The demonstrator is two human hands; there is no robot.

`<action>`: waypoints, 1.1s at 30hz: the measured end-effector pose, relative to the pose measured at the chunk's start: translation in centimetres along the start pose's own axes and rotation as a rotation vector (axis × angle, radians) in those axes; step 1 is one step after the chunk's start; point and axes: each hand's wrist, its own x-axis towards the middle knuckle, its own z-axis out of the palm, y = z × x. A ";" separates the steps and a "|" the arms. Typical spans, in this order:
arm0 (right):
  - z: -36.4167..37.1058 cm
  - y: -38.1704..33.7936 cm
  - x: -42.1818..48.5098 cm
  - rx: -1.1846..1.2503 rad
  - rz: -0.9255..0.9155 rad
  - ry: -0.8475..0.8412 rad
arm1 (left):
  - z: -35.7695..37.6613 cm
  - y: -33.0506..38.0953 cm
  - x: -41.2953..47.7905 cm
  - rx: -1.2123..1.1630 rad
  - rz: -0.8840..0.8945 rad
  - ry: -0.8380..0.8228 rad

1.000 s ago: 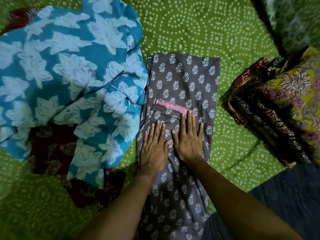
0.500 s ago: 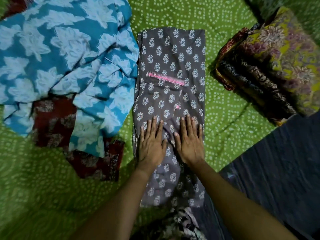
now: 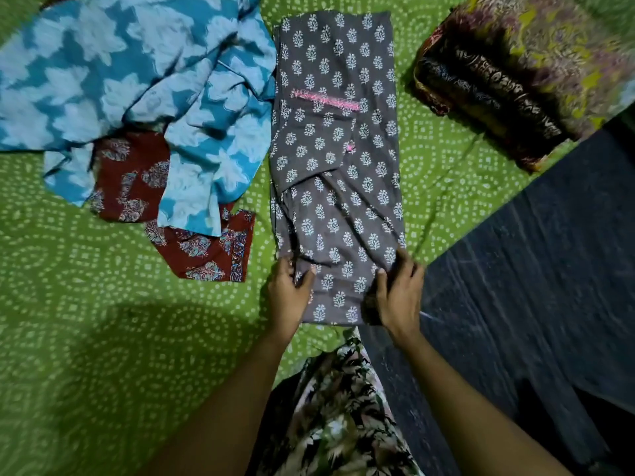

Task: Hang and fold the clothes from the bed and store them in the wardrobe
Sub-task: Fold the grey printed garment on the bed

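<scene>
Nearest the camera hung the person's own leaf-printed clothing (image 3: 338,413), at the edge of the bed (image 3: 103,338), which was covered in a green dotted sheet; a dark floor (image 3: 532,269) showed to the right. Just beyond, the left hand (image 3: 288,293) gripped the near left corner of the grey printed garment (image 3: 338,218), thumb on top and fingers curled at the edge. The right hand (image 3: 398,293) pinched the near right corner in the same way, with the cloth bunched slightly between them. The garment lay on the bed as a long narrow strip running away from the person, already doubled lengthwise. A sleeve (image 3: 309,149) was folded across its middle and a pink trim (image 3: 326,99) showed further up. The step in hand looked to be the crosswise fold. The next move would call for lifting both near corners together and carrying them up to meet the far edge, keeping the sides aligned so the strip halved squarely, then pressing it flat. To the left, touching the grey piece along its far half, a blue floral garment (image 3: 137,80) lay crumpled over a maroon printed garment (image 3: 206,255), both unfolded. Far right, well apart from the grey piece, sat a stack of folded clothes (image 3: 515,80).
</scene>
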 end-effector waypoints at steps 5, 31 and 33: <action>-1.0 0.5 -0.3 0.234 0.109 -0.051 | -0.5 -0.5 0.0 -0.015 -0.134 -0.015; -2.5 5.3 -3.0 0.871 0.559 -0.406 | -2.3 -5.6 -3.0 -0.345 -0.447 -0.256; -2.3 5.2 -3.5 0.780 0.578 -0.446 | -2.5 -6.3 -2.9 -0.100 -0.418 -0.216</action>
